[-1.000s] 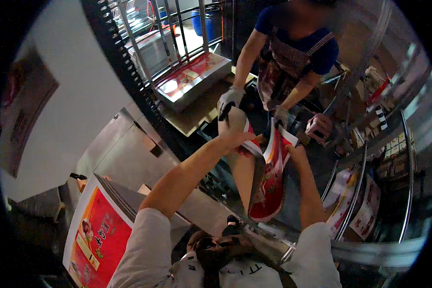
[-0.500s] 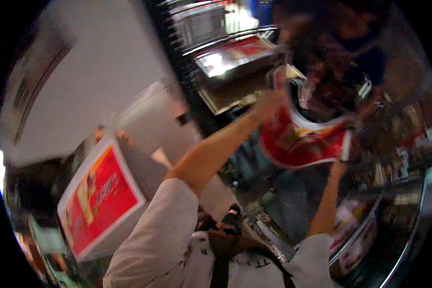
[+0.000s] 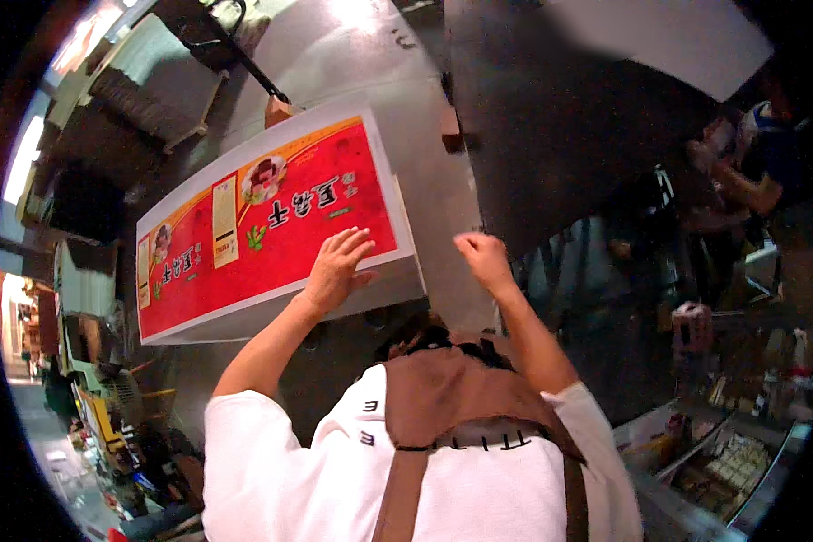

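Note:
A tall stack of large printed sheets, red with yellow and white borders, stands in front of me to the left. Over its near right edge is my left hand, fingers stretched out and holding nothing. Whether it touches the top sheet I cannot tell. My right hand is raised to the right of the stack, apart from it. Its fingers are curled in, and nothing shows in them.
A black pole and an orange-brown block are beyond the stack. At the far right, another person is beside dark machinery. A metal-railed bin sits low on the right. Cluttered shelves line the left.
Half a second ago both hands held a bent red printed sheet off to the right. That sheet is out of my hands, and my view has turned left to the stack.

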Motion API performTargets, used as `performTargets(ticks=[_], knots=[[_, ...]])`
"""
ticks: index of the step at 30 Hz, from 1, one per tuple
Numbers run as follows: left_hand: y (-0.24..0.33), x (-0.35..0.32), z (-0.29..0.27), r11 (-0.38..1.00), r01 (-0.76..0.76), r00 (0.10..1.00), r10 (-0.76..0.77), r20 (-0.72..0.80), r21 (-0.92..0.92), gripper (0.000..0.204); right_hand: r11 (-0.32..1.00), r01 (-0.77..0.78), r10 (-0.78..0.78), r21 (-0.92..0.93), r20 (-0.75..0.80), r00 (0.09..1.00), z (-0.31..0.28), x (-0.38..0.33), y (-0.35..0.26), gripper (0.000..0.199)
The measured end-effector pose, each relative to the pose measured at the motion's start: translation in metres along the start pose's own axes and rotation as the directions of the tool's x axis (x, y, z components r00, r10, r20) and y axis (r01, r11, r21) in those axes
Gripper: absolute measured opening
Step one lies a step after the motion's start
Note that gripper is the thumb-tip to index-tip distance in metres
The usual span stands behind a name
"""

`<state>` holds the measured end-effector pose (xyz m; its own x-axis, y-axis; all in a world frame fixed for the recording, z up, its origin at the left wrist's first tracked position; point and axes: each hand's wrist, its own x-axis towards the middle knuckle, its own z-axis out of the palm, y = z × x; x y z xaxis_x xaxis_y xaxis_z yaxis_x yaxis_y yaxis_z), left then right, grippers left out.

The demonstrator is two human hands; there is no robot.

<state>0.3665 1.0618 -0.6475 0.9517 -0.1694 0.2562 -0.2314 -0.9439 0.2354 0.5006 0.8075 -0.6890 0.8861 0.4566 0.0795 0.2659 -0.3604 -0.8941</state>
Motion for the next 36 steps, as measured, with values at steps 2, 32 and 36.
performTargets(ticks=[2,32,36], knots=[[-0.027,-0.028,0.003,0.999,0.035,0.999,-0.035,-0.002,-0.017,0.047,0.997,0.029,-0.026,-0.071,0.041,0.999,0.041,0.007,-0.021,0.026],[-0.034,-0.066,0.005,-0.683,-0.413,0.657,-0.681,0.322,-0.603,0.058,0.799,-0.437,0.277,0.413,0.392,0.877,0.1,0.065,-0.126,0.035],[-0.11,-0.147,-0.023,-0.431,-0.617,0.375,-0.897,0.236,-0.659,0.054,0.735,-0.447,0.296,0.51,0.352,0.888,0.092,0.05,-0.122,0.026]])
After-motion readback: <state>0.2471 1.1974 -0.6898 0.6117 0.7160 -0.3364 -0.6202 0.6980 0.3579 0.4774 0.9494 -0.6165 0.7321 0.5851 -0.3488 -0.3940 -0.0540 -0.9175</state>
